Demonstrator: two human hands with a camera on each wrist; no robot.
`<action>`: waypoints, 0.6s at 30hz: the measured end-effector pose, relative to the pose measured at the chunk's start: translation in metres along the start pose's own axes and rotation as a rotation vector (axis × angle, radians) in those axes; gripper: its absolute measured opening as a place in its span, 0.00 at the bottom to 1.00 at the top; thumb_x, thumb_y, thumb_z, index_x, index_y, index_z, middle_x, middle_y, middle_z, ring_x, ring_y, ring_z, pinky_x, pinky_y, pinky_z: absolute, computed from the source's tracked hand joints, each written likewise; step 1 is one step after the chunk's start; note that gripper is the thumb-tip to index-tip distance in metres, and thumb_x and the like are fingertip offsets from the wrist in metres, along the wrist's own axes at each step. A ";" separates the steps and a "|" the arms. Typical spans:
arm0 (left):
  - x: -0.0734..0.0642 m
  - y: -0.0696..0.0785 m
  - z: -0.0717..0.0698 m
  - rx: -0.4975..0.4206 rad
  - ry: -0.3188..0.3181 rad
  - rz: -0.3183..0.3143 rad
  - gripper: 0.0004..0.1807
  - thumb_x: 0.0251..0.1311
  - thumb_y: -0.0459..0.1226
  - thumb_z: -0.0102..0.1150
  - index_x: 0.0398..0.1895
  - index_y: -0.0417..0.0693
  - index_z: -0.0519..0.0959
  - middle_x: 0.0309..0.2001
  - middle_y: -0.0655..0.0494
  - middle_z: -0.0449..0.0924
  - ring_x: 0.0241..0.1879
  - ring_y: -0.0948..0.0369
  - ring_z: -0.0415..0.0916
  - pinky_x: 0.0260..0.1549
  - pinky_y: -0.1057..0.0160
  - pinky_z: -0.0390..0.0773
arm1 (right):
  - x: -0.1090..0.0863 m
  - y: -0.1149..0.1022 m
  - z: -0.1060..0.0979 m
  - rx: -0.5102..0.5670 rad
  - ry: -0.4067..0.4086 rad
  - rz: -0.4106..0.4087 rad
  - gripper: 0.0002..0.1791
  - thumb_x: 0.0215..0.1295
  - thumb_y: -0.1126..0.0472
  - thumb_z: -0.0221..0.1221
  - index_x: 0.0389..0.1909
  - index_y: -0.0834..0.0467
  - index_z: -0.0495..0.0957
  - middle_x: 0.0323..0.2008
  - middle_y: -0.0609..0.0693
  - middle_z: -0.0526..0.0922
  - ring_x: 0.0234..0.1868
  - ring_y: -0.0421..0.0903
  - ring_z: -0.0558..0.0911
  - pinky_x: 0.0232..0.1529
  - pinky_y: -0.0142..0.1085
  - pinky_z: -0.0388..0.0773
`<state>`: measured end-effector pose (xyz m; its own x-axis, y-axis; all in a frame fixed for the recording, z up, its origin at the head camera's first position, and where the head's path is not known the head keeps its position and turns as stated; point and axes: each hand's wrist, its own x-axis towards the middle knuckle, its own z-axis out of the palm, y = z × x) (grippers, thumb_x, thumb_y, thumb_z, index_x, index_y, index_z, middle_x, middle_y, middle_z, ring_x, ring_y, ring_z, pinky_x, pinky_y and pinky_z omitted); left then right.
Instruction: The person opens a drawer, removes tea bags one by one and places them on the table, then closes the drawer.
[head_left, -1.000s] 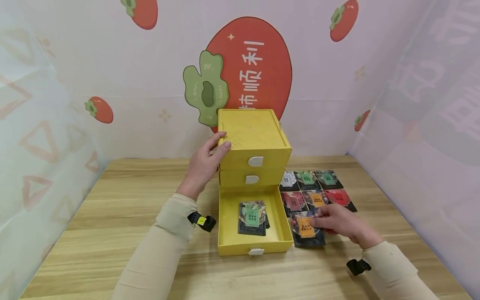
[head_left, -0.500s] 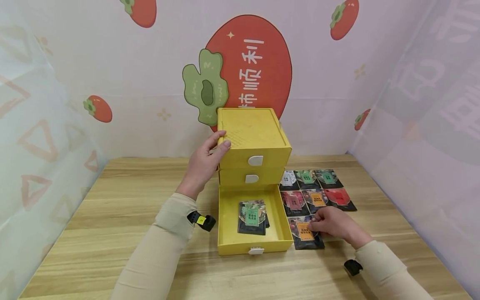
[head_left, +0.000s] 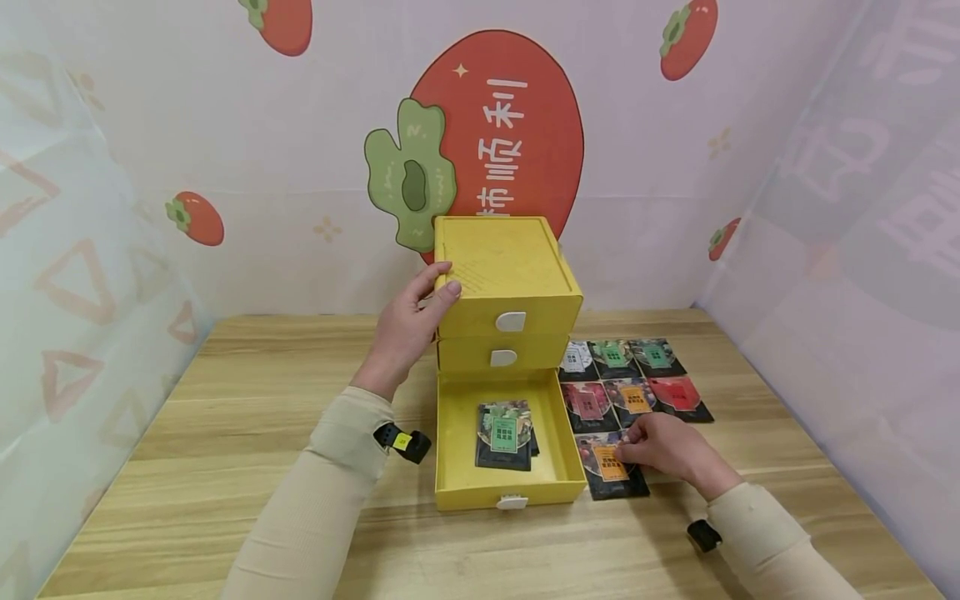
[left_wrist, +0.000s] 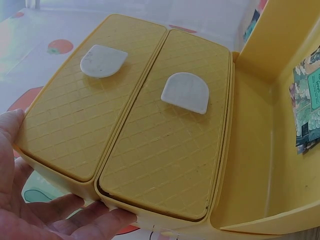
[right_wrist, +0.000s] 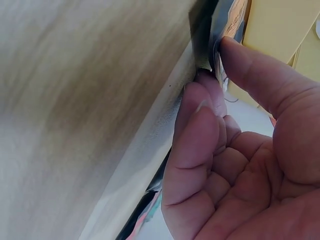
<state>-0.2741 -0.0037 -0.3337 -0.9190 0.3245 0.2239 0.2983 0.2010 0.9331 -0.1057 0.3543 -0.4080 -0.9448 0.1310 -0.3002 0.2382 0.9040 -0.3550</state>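
My left hand (head_left: 405, 333) holds the upper left corner of a yellow drawer box (head_left: 498, 258), its thumb at the top edge and its fingers along the side. The bottom drawer (head_left: 450, 467) is pulled out. In it lies a small stack of tea sachets with a green-labelled tea sachet (head_left: 504, 435) on top. Right of the drawer, my right hand (head_left: 671, 450) pinches the edge of an orange-labelled tea sachet (head_left: 609, 468) lying low over the table. In the right wrist view the thumb (right_wrist: 250, 67) is on its printed face, with fingertips behind the edge.
Two rows of tea sachets lie right of the box, among them a red-labelled sachet (head_left: 678, 396) and a pink-labelled sachet (head_left: 587, 404). The box's upper two drawers, with white handles (left_wrist: 185, 92), are closed. A printed cloth backdrop (head_left: 300, 125) stands behind the wooden table (head_left: 262, 400).
My right hand has moved slightly left and nearer the body with the orange-labelled tea sachet, then stayed almost still. The left hand keeps its place on the drawer box.
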 end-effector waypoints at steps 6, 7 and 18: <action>-0.001 -0.001 0.000 -0.010 -0.004 -0.003 0.34 0.70 0.66 0.54 0.76 0.72 0.69 0.77 0.55 0.66 0.71 0.51 0.70 0.64 0.44 0.75 | 0.000 0.000 -0.001 0.002 0.006 0.024 0.20 0.61 0.44 0.72 0.35 0.58 0.83 0.32 0.48 0.81 0.34 0.46 0.75 0.36 0.39 0.72; -0.001 -0.001 0.000 -0.012 -0.004 -0.002 0.34 0.70 0.66 0.54 0.76 0.72 0.70 0.77 0.55 0.66 0.71 0.51 0.70 0.64 0.44 0.75 | 0.000 0.000 -0.002 0.003 0.005 0.025 0.21 0.61 0.44 0.72 0.36 0.59 0.83 0.33 0.48 0.81 0.34 0.46 0.76 0.36 0.39 0.73; -0.001 -0.001 0.000 -0.005 0.002 0.000 0.33 0.70 0.66 0.55 0.75 0.72 0.70 0.76 0.54 0.67 0.70 0.50 0.71 0.63 0.44 0.76 | -0.007 -0.002 -0.008 -0.002 0.048 -0.001 0.20 0.60 0.43 0.72 0.27 0.55 0.80 0.25 0.45 0.76 0.28 0.44 0.71 0.29 0.38 0.66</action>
<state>-0.2736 -0.0039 -0.3347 -0.9196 0.3226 0.2240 0.2966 0.1966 0.9345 -0.1015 0.3544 -0.3981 -0.9550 0.1493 -0.2564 0.2363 0.9052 -0.3533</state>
